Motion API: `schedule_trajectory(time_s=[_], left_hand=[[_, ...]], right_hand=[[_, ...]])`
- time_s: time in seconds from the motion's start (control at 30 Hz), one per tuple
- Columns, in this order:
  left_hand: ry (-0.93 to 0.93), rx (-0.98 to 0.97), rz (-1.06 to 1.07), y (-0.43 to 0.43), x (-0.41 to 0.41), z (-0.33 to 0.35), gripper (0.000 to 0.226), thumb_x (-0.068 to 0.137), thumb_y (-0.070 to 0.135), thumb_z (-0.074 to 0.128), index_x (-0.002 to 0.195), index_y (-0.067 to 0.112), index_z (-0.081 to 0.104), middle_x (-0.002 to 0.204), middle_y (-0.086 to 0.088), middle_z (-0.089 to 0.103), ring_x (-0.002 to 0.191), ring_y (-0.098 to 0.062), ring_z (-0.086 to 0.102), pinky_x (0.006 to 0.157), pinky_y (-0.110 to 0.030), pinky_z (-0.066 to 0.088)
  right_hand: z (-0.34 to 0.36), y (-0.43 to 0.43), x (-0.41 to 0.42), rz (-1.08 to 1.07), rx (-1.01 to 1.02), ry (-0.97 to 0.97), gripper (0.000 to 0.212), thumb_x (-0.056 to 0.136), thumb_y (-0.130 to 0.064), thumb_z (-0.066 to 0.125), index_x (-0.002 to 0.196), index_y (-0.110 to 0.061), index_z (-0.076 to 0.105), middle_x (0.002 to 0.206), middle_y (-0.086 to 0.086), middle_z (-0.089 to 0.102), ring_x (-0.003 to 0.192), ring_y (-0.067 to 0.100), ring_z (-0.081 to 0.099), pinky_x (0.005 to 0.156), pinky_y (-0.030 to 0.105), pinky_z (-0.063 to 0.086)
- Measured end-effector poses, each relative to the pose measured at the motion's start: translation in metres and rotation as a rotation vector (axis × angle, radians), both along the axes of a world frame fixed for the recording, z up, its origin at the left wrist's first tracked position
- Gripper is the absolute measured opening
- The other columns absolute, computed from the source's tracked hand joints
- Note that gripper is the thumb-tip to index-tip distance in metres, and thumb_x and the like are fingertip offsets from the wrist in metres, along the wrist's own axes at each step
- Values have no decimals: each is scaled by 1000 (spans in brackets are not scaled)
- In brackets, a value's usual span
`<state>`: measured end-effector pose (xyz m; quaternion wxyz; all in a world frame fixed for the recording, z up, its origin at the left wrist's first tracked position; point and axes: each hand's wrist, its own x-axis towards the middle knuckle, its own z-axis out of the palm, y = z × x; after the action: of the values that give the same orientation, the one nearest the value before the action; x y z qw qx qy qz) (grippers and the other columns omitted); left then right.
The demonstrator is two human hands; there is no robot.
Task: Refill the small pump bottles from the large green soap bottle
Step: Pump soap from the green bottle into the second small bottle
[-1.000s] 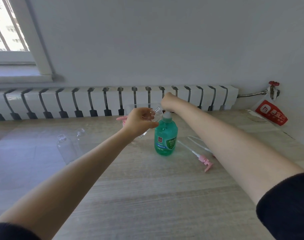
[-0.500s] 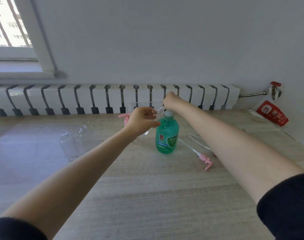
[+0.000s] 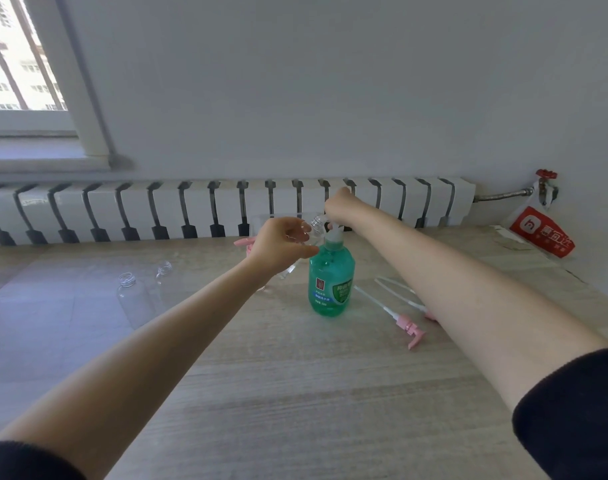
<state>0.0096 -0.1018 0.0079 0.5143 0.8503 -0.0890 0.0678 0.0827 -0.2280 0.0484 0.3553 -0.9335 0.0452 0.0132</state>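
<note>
The wooden table (image 3: pixel 295 393) is filling the bottom of the view, and its edges are getting cut off. A long white radiator (image 3: pixel 139 209) is running along the wall behind it. A window (image 3: pixel 18 64) is peeking in at the top left, mostly cut off.

The large green soap bottle (image 3: pixel 330 282) is standing upright near the middle of the table, at arm's reach. It is looking see-through green and mostly full, with a label on its front and a white pump top (image 3: pixel 333 233).

The right hand (image 3: pixel 340 209) is resting on that pump top. Its fingers are hiding behind it, so I cannot tell if they are curled or flat. The left hand (image 3: pixel 281 244) is gripping a small clear bottle (image 3: pixel 314 228) and tilting its open neck toward the pump. The bottle's body is hard to make out.

Two empty clear bottles (image 3: pixel 132 296) are lying at the left. A pink pump (image 3: pixel 408 323) is lying right of the green bottle, and a second pump (image 3: pixel 396 289) is hiding partly under the right arm.
</note>
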Motion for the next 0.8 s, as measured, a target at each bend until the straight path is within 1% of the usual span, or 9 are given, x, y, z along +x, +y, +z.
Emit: schedule_trajectory(time_s=[0.07,0.13,0.2,0.23,0.3,0.37,0.47,0.57,0.8], left_hand=[[3,1,-2,0,0,0,39,75,8,77,112,6,63,101,-5,66,95,-17,63,90,-33,53],[-3,4,-3,0,1,0,39,75,8,77,112,7,63,101,-5,66,95,-18,63,90,-32,53],[-9,11,1,0,1,-1,41,75,8,77,113,7,63,100,-4,66,95,-18,63,90,-31,53],[-10,14,4,0,1,-2,43,75,8,77,115,7,62,100,-4,66,95,-17,63,89,-30,52],[-17,22,2,2,2,-3,43,74,8,77,115,7,62,101,-4,67,95,-17,63,88,-28,52],[-26,31,2,3,3,-5,45,74,9,77,117,6,62,103,-6,67,96,-17,63,89,-29,52],[-18,40,7,4,5,-10,50,74,10,78,120,6,61,105,-6,68,95,-16,63,90,-31,52],[-8,23,1,3,5,-15,43,73,9,78,114,6,64,100,-4,67,93,-15,63,90,-32,53],[-18,30,3,3,5,-14,41,73,10,78,112,7,65,96,-2,67,91,-15,64,88,-31,54]], right_hand=[[1,2,-1,-43,-35,32,48,95,-3,37,141,5,26,130,19,47,104,26,48,67,27,41],[0,2,-1,-39,-3,11,47,96,-5,36,141,5,27,117,19,51,94,25,48,65,28,37],[-4,1,0,-28,-2,6,47,95,-5,36,140,5,26,93,18,47,76,23,45,60,29,36],[-6,0,1,-43,-15,23,48,96,-5,37,141,4,24,91,18,44,77,22,45,58,28,35],[-7,0,3,-61,-33,40,51,97,-7,37,144,1,19,120,21,45,105,27,51,73,32,42],[-7,2,1,-62,-60,30,53,97,-8,37,146,-1,16,140,22,36,122,31,45,91,36,41],[-11,2,1,-53,-73,21,55,97,-10,37,147,-4,15,144,22,32,126,32,42,96,37,39],[-14,3,0,-39,-60,21,56,97,-11,36,148,-6,13,148,21,28,129,32,39,103,39,36],[-15,0,-2,-41,-37,17,53,97,-13,37,146,-4,18,142,22,35,122,33,45,94,38,41]])
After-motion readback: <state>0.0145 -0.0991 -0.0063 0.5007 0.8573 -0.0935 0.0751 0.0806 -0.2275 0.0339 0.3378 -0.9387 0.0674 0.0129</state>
